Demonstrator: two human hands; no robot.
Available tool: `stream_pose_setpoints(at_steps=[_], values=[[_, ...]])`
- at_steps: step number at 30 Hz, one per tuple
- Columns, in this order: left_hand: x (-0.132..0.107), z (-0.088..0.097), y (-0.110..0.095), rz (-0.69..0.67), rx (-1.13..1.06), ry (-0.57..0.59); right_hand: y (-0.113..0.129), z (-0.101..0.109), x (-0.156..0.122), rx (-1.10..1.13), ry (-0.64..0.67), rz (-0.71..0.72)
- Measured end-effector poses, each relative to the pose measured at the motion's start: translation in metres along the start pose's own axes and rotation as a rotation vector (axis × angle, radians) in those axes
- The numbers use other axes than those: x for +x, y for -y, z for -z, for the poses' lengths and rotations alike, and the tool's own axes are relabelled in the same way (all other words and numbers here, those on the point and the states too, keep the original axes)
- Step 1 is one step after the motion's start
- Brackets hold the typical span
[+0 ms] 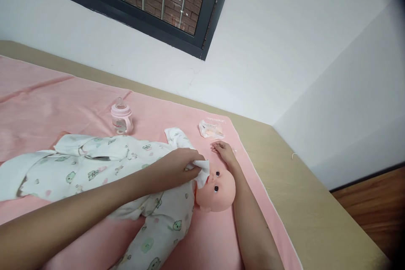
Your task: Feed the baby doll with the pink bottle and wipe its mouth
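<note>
A baby doll (221, 192) in white printed clothes (104, 164) lies on its back on a pink mat (53, 101), head to the right. My left hand (177, 168) reaches over its chest and pinches a white wipe (203, 173). The wipe is at the doll's mouth and chin, partly covering them. My right forearm passes beside the top of the doll's head. My right hand (223, 152) lies on the mat beyond the head, fingers loosely stretched out, with nothing visible in them. A small clear object (234, 150) is partly hidden behind my right wrist.
A pink baby bottle (122, 118) with a handle stands beyond the doll's body. A small white plastic packet (211, 129) lies just past my right hand. The mat covers part of a wooden tabletop (284, 177). A white wall (247, 71) with a dark-framed window (202, 42) borders the far side.
</note>
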State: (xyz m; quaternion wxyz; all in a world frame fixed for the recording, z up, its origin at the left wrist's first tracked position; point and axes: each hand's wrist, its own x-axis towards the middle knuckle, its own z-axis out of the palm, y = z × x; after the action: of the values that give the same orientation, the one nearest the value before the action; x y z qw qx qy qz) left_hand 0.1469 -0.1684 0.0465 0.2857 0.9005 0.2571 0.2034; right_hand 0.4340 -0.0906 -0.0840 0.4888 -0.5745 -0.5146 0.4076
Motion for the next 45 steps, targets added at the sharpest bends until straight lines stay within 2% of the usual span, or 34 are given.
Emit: stream_pose_setpoints(at_steps=[8,18,30,38,45], values=[[-0.002,-0.002,0.000,0.001,-0.036,0.061,0.001,-0.001,0.001,-0.006,-0.003,-0.002],[-0.002,-0.004,-0.001,-0.033,-0.016,-0.016,0.002,-0.001,0.000,-0.013,-0.006,-0.005],[0.001,-0.009,0.005,-0.075,0.035,-0.012,0.003,-0.002,0.000,-0.013,-0.012,-0.005],[0.000,-0.004,0.000,-0.021,0.038,-0.028,0.000,-0.001,0.002,0.000,-0.008,0.008],[-0.001,0.006,-0.009,0.061,0.019,0.050,0.002,-0.001,0.001,0.004,-0.012,-0.001]])
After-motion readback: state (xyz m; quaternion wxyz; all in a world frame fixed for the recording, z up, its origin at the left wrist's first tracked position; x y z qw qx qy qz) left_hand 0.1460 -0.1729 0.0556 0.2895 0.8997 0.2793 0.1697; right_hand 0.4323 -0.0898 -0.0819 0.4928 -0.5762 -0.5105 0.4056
